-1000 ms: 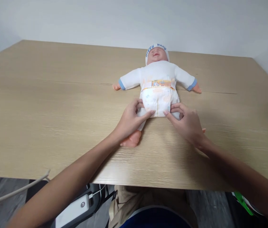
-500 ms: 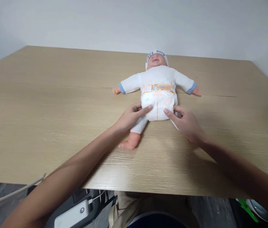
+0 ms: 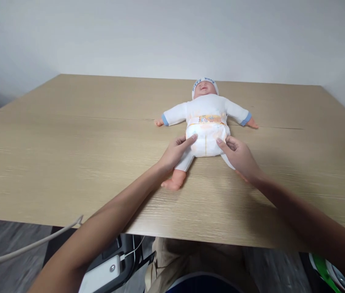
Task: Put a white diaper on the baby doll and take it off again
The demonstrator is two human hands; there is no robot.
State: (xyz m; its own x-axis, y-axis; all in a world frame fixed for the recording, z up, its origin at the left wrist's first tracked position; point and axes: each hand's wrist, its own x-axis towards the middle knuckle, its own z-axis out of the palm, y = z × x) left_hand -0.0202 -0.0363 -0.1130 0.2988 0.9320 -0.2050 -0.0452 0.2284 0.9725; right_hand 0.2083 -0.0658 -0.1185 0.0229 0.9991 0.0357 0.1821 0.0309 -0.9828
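A baby doll [image 3: 206, 105] in a white outfit with blue cuffs and a lettered cap lies on its back, head toward the wall, arms spread. Around its hips is a white diaper [image 3: 205, 142] with an orange patterned band at the waist. My left hand [image 3: 180, 150] pinches the diaper's edge by the leg on the left, thumb on top. On the other side my right hand [image 3: 238, 154] grips the opposite leg edge the same way, partly covering the doll's leg there.
The doll lies on a wooden table [image 3: 83, 162] against a pale wall. Below its front edge are a white device [image 3: 100, 276] with a cable, a pale cord [image 3: 28, 247] at the left, and a green-rimmed object [image 3: 325, 270] at the right.
The camera view has shifted, so the table and doll appear slightly lower and the doll a little farther right. Both hands keep their hold at the diaper's leg edges.
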